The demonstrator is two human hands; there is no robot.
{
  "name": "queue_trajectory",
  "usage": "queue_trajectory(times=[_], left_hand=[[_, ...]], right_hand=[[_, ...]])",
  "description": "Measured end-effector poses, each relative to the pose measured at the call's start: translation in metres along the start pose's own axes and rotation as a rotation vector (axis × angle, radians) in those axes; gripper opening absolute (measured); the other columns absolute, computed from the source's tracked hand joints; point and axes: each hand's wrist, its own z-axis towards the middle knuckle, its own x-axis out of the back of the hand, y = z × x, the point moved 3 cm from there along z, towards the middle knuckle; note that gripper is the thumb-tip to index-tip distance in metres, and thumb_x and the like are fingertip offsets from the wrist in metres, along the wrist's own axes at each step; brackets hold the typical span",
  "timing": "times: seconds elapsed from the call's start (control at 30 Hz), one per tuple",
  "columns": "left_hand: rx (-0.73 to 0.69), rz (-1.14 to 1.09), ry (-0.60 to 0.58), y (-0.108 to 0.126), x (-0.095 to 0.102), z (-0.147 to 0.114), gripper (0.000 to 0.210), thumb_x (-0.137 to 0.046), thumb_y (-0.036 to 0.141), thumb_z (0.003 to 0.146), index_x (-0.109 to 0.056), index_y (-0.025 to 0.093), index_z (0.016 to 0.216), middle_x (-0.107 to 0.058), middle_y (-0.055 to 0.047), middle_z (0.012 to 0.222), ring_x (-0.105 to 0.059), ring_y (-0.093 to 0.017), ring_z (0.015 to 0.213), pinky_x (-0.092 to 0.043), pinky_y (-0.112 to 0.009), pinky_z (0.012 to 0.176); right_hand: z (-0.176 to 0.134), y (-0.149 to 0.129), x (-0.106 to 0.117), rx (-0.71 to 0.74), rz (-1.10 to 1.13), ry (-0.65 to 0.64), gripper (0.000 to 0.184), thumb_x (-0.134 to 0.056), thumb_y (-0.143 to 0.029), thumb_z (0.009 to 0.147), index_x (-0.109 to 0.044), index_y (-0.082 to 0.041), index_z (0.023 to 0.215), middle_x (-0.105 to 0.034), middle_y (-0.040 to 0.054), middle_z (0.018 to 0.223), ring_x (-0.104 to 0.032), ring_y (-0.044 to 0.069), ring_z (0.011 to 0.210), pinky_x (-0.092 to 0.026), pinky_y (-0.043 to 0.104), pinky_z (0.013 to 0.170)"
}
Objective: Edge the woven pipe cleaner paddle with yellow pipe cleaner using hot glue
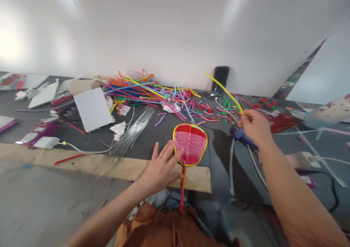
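Note:
A fan-shaped piece made of pink and red pipe cleaners (195, 146), edged in yellow, lies flat near the table's front edge. Its orange-red stem (183, 188) points down toward my lap. My left hand (161, 166) rests at its left edge, fingers spread, the fingertips touching it. Pinched in my right hand (254, 124) is one end of a yellow pipe cleaner (224, 89), which rises up and to the left. Just below that hand sits a blue hot glue gun (242, 135), partly covered by my wrist.
Behind lies a heap of coloured pipe cleaners (142, 90) with short cut pieces. A phone (220, 80) leans on the white partition (164, 31). Thin wires (136, 126), a white square board (93, 109) and a purple pack (41, 132) are on the left. Cables run at right.

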Motion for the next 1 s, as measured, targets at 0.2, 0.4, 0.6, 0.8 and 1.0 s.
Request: queue_trajectory(times=[0.2, 0.4, 0.6, 0.8, 1.0], left_hand=[[0.098, 0.079, 0.442, -0.026, 0.042, 0.038, 0.067, -0.052, 0.042, 0.091, -0.025, 0.018, 0.147, -0.028, -0.019, 0.152, -0.018, -0.032, 0.144, -0.016, -0.052, 0.115], [0.051, 0.002, 0.291, -0.010, 0.021, 0.061, 0.034, -0.053, 0.037, 0.091, -0.060, 0.016, 0.116, -0.065, -0.014, 0.116, -0.057, -0.030, 0.113, -0.030, -0.050, 0.104], [-0.061, -0.071, 0.360, -0.015, 0.026, 0.054, 0.020, -0.055, 0.034, 0.090, -0.064, 0.018, 0.084, -0.068, -0.005, 0.084, -0.061, -0.018, 0.081, -0.044, -0.030, 0.076], [-0.153, -0.061, 0.052, -0.020, 0.010, 0.066, 0.020, -0.045, 0.021, 0.093, -0.065, 0.018, 0.096, -0.069, -0.008, 0.094, -0.059, -0.023, 0.096, -0.042, -0.038, 0.085], [0.343, -0.509, -0.019, -0.058, 0.007, 0.081, 0.025, -0.039, 0.030, 0.094, -0.060, 0.018, 0.089, -0.067, -0.001, 0.070, -0.060, -0.013, 0.061, -0.044, -0.023, 0.060]], right_hand=[[-0.045, -0.043, 0.013, 0.337, 0.055, 0.023, 0.022, -0.046, -0.026, 0.085, -0.064, -0.020, 0.097, -0.068, 0.0080, 0.094, -0.064, 0.022, 0.089, -0.049, 0.036, 0.084], [-0.093, -0.082, -0.005, 0.549, 0.030, -0.102, 0.029, -0.039, -0.016, 0.090, -0.064, -0.021, 0.103, -0.067, 0.0072, 0.095, -0.066, 0.018, 0.085, -0.052, 0.029, 0.073], [-0.110, -0.071, -0.017, 0.475, 0.070, -0.106, 0.026, -0.040, -0.016, 0.091, -0.063, -0.022, 0.102, -0.066, 0.0051, 0.093, -0.066, 0.016, 0.082, -0.052, 0.027, 0.070], [-0.116, -0.067, -0.016, 0.516, 0.168, -0.019, 0.025, -0.041, -0.016, 0.093, -0.060, -0.021, 0.107, -0.065, 0.0064, 0.094, -0.065, 0.017, 0.087, -0.053, 0.029, 0.079], [-0.140, -0.051, -0.016, 0.397, -0.025, 0.014, 0.057, -0.052, -0.029, 0.088, -0.035, -0.014, 0.141, -0.052, 0.0192, 0.127, -0.048, 0.033, 0.121, -0.046, 0.053, 0.096]])
